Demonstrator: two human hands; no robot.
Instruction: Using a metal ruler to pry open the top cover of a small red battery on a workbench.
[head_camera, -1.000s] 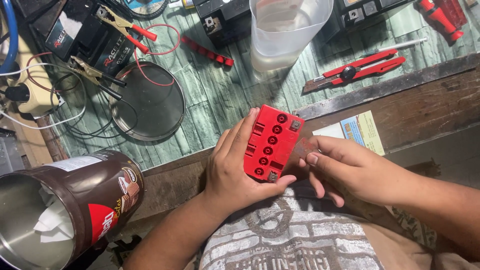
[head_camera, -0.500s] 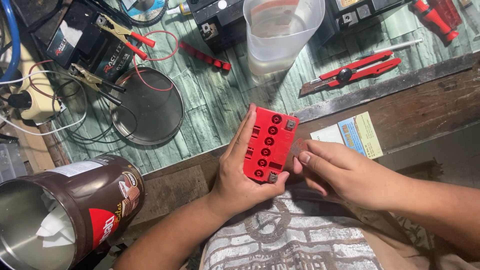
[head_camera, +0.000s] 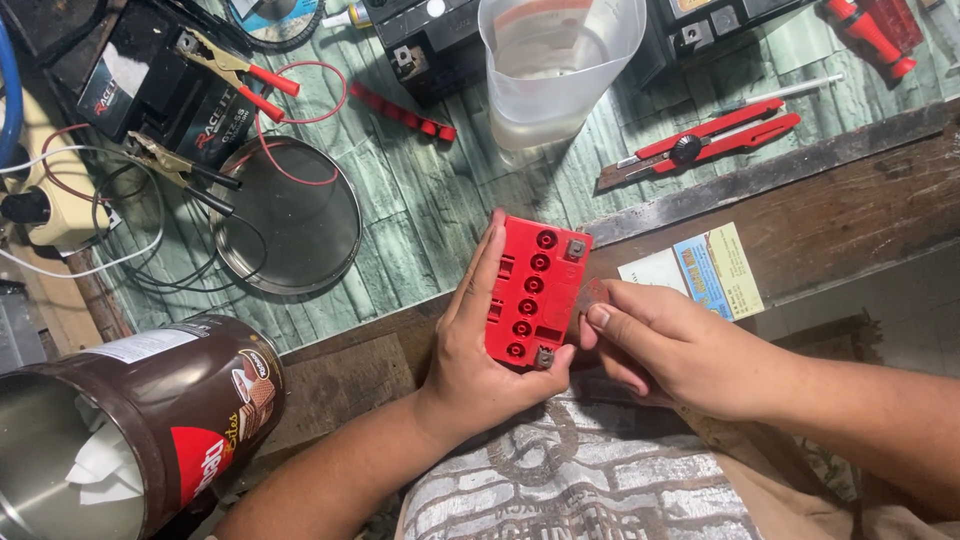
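Left hand (head_camera: 480, 370) keeps its grip closed around the red battery (head_camera: 533, 292), still just below the plastic jug (head_camera: 555, 70); right hand (head_camera: 670, 345), fingertips pinched at the battery's right edge, has barely shifted.

red battery (head_camera: 530, 292): smooth plastic casing, slight sheen. round lid (head_camera: 290, 215): bare metal, dull, smudged. measuring jug (head_camera: 555, 65): translucent, cloudy plastic. bench top (head_camera: 420, 190): worn green wood-grain covering, matt, with a rough bare wooden edge (head_camera: 850, 200). brown tin (head_camera: 150, 420): glossy printed outside, brushed metal inside. card (head_camera: 700, 272): printed paper.
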